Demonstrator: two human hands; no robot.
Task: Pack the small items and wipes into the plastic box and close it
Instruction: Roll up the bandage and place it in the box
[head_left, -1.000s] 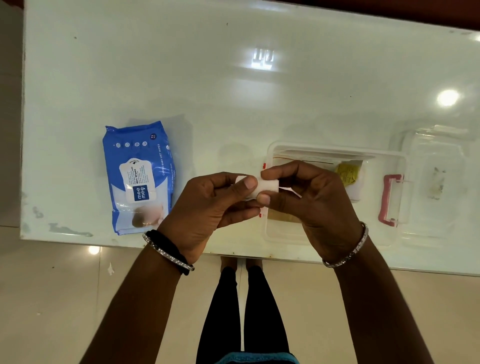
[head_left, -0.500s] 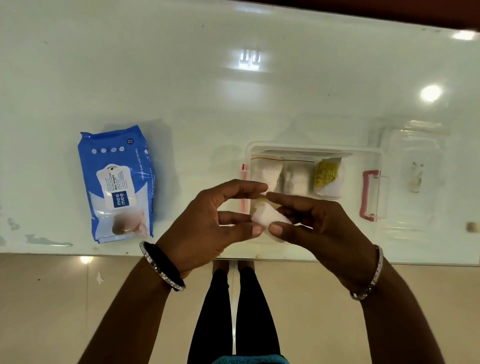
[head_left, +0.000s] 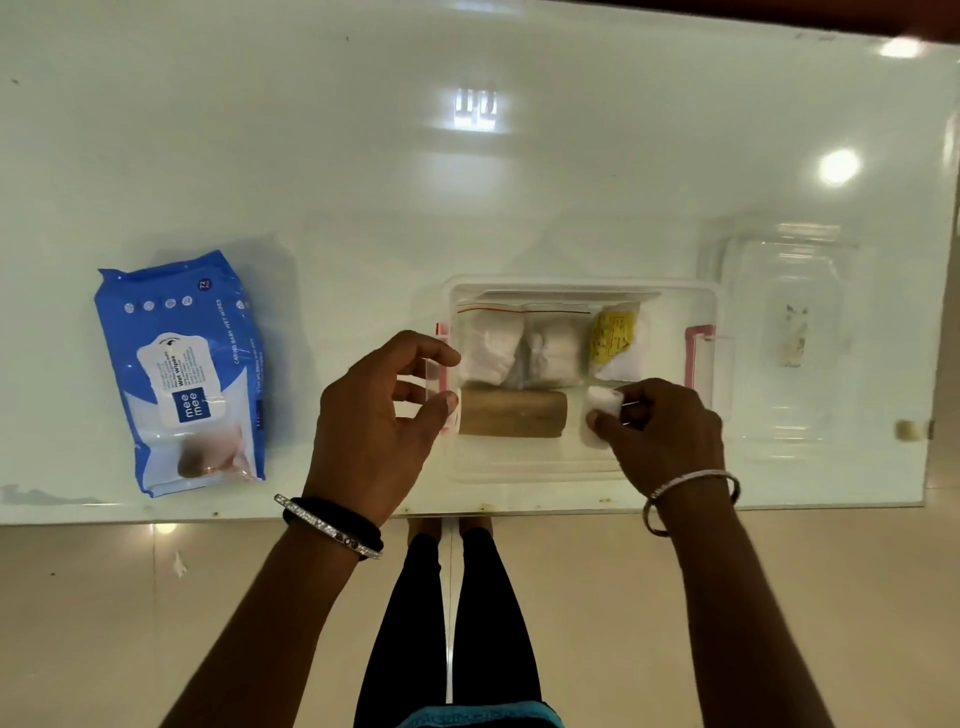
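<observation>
The blue wipes pack (head_left: 179, 371) says "mee mee" and "Wet Wipes" on its white flap; "72" sits near its top. The yellow packet (head_left: 612, 336) in the box has print way too blurry to read.

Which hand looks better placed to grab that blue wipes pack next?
The left hand, probably. It is empty and open at the box's left end, nearer the wipes pack lying further left on the table. The right hand is holding a small white roll inside the box.
</observation>
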